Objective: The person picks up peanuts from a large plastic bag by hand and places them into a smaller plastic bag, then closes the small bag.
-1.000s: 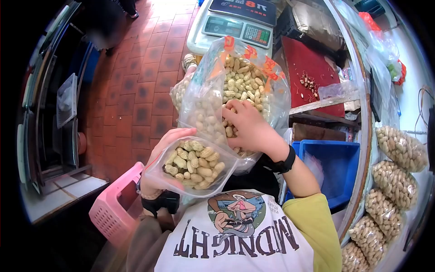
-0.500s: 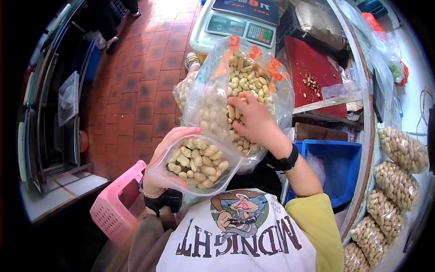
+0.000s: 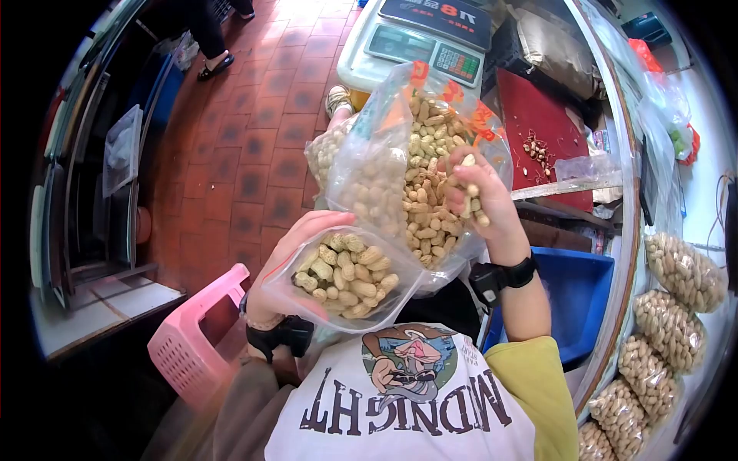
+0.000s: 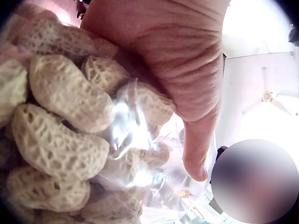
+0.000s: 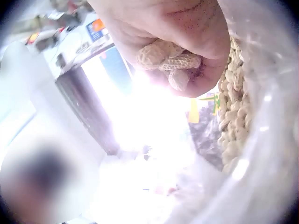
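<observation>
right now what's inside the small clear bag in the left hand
In-shell peanuts show inside the bag; those deep in the pile are covered by others.

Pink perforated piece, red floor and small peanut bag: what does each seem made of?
Pink perforated piece: probably moulded plastic, smooth, with rounded edges and regular holes. Red floor: likely ceramic or clay tiles, slight sheen, jointed squares. Small peanut bag: plastic film, glossy, see-through with bright glints.

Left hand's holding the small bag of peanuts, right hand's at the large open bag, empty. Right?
One error: the right hand isn't empty. Its curled fingers hold a few peanuts, clear in the right wrist view. The left hand does hold the small bag, and the right is at the large open bag.
</observation>
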{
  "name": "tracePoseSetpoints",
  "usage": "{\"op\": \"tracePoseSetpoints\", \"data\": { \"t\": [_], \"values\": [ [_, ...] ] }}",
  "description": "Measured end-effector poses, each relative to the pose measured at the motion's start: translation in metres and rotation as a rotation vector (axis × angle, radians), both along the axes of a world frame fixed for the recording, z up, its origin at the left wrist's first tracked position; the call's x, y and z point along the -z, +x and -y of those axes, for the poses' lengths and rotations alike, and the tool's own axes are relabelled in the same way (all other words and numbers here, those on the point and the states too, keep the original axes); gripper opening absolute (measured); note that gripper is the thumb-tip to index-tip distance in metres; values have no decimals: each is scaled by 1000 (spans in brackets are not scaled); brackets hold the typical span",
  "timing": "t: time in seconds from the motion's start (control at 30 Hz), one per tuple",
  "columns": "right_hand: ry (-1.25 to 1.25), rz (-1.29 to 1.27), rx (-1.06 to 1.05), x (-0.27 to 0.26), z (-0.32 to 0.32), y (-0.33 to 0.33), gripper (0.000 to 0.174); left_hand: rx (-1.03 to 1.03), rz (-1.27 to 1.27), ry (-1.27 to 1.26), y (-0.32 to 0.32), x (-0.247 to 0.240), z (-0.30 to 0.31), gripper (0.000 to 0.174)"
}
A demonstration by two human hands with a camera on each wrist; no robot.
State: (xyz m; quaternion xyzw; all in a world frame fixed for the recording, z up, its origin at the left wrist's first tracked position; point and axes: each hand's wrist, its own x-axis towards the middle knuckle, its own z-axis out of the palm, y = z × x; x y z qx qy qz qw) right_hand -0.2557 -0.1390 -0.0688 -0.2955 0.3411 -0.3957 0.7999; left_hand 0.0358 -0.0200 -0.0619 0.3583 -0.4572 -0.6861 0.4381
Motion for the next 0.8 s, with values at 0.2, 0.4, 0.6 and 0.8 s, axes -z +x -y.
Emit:
{"op": "tracePoseSetpoints", "data": {
  "t": [0.2, 0.4, 0.6, 0.8],
  "values": [
    [-45, 164, 124, -54, -20, 25, 17, -5, -28, -11, -2, 3, 0, 111],
    [-746, -206, 93, -91, -49, 87, 32, 31, 38, -42, -4, 4, 2, 106],
    [-1335, -585, -3, -87, -73, 121, 40, -74, 95, -110, -6, -17, 3, 82],
    [-1403, -612, -243, -93, -75, 106, 36, -182, 45, -153, -6, 6, -5, 81]
  ]
}}
